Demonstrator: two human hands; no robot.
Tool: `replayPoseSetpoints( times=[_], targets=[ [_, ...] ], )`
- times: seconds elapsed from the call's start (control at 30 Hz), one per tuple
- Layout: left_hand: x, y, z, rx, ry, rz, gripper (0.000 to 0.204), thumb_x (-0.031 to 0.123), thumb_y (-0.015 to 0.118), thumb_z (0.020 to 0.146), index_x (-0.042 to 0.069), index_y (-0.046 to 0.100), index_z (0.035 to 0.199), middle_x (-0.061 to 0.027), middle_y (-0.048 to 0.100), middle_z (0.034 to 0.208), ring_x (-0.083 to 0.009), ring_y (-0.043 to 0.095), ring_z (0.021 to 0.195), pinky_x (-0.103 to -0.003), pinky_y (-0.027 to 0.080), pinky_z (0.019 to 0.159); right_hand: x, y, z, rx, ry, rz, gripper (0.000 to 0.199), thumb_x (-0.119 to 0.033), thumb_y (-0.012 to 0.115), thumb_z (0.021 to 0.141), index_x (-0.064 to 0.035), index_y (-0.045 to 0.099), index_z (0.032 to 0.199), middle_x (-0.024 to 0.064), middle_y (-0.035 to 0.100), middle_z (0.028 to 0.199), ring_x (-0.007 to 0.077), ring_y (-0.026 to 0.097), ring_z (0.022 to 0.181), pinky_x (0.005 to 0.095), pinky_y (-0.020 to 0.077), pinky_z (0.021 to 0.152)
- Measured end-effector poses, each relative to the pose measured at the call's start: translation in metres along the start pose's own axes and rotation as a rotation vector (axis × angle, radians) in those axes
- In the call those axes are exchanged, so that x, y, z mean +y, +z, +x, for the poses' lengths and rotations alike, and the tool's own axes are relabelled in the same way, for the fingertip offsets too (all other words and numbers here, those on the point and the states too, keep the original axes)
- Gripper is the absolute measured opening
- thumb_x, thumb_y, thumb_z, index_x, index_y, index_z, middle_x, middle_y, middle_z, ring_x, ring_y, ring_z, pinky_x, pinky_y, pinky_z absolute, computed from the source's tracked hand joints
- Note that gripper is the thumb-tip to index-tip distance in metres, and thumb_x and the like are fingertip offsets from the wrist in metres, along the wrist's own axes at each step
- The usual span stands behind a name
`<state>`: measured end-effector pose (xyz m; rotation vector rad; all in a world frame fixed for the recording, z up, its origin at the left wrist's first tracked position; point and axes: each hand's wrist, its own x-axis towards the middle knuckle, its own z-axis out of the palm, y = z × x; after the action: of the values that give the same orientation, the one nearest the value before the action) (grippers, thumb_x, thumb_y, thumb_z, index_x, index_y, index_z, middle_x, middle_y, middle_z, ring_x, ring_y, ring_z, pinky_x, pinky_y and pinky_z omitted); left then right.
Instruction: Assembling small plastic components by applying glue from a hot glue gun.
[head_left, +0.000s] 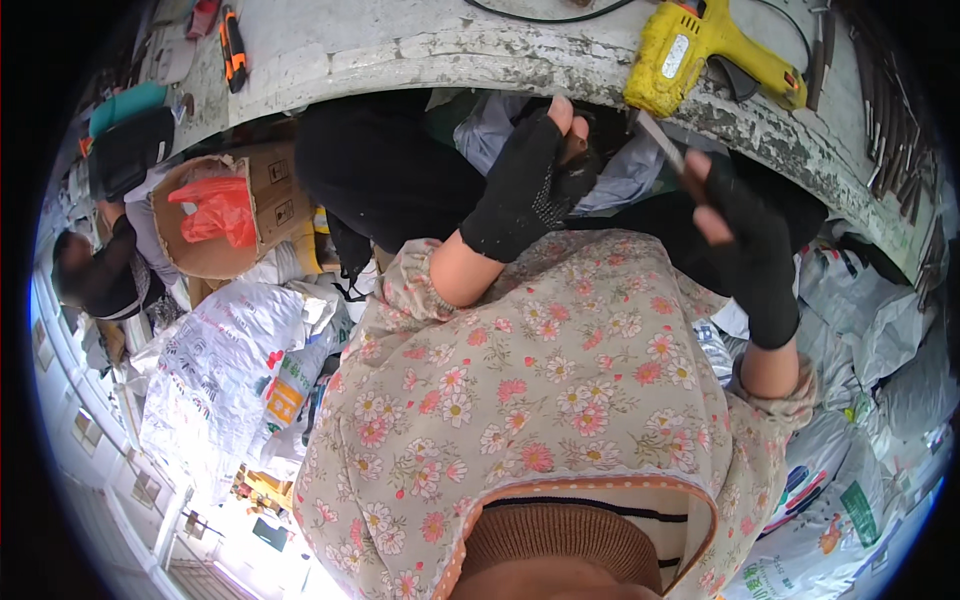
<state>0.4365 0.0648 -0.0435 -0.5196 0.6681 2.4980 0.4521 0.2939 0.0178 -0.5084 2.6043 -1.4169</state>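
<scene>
Head view: left hand, gloved, curled shut on something hidden; right hand pinches a thin metal blade just under the workbench edge. Yellow glue gun overhangs that edge; sacks crowd both sides.

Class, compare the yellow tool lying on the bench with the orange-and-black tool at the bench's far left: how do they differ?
The yellow tool is pistol-shaped and bulky; the orange-and-black tool is slim and straight. The yellow tool lies near the right hand; the orange-and-black tool lies far from both hands. Both rest untouched on the worn bench.
</scene>
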Motion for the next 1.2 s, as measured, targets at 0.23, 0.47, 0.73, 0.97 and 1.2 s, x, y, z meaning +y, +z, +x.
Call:
replayPoseSetpoints(
  times=[0.23,0.47,0.73,0.97,1.2],
  targets=[
    [0.002,0.021,-0.009,0.264,-0.162,0.177,0.021,0.032,0.056,0.093,0.013,0.059,0.084,0.0046,0.055,0.069,-0.0069,0.054,0.066,-0.021,0.046,0.054,-0.019,0.000,-0.014,-0.109,0.080,0.095,0.036,-0.002,0.067,0.077,-0.0086,0.064,0.113,0.0097,0.066,0.090,0.0238,0.064,0.076,0.0304,0.0488,0.068],
    [0.006,0.026,-0.019,0.147,0.166,0.743,0.026,0.032,0.059,0.091,0.007,0.059,0.081,0.0033,0.049,0.066,-0.0055,0.048,0.062,-0.021,0.040,0.055,-0.040,-0.003,0.003,-0.187,0.084,0.047,0.036,-0.003,0.066,0.077,-0.0117,0.065,0.112,0.0083,0.063,0.082,0.0227,0.060,0.069,0.0310,0.0470,0.063],
    [0.006,0.022,-0.025,0.156,0.280,0.808,0.025,0.024,0.056,0.091,0.001,0.058,0.083,0.0003,0.050,0.065,-0.0073,0.052,0.060,-0.023,0.044,0.056,-0.049,0.007,0.004,-0.250,-0.041,-0.184,0.048,-0.002,0.066,0.073,-0.0175,0.061,0.118,0.0047,0.055,0.071,0.0219,0.054,0.065,0.0326,0.0441,0.060],
    [-0.003,-0.020,-0.017,-0.099,0.657,1.288,0.012,0.014,0.065,0.082,0.005,0.064,0.091,-0.0035,0.058,0.087,-0.0111,0.055,0.076,-0.024,0.044,0.065,-0.011,0.037,0.006,-0.304,0.290,0.207,0.034,-0.008,0.067,0.081,-0.0074,0.062,0.115,0.0103,0.067,0.091,0.0172,0.063,0.078,0.0285,0.0488,0.070],
    [0.026,-0.023,-0.032,-0.157,1.040,1.916,0.019,0.008,0.076,0.066,0.009,0.067,0.083,-0.0085,0.062,0.098,-0.0269,0.059,0.089,-0.034,0.048,0.073,0.056,0.092,-0.005,-0.265,0.169,0.321,0.030,-0.012,0.064,0.083,-0.0049,0.063,0.112,0.0141,0.066,0.102,0.0218,0.064,0.089,0.0300,0.0492,0.079]
  ],
)
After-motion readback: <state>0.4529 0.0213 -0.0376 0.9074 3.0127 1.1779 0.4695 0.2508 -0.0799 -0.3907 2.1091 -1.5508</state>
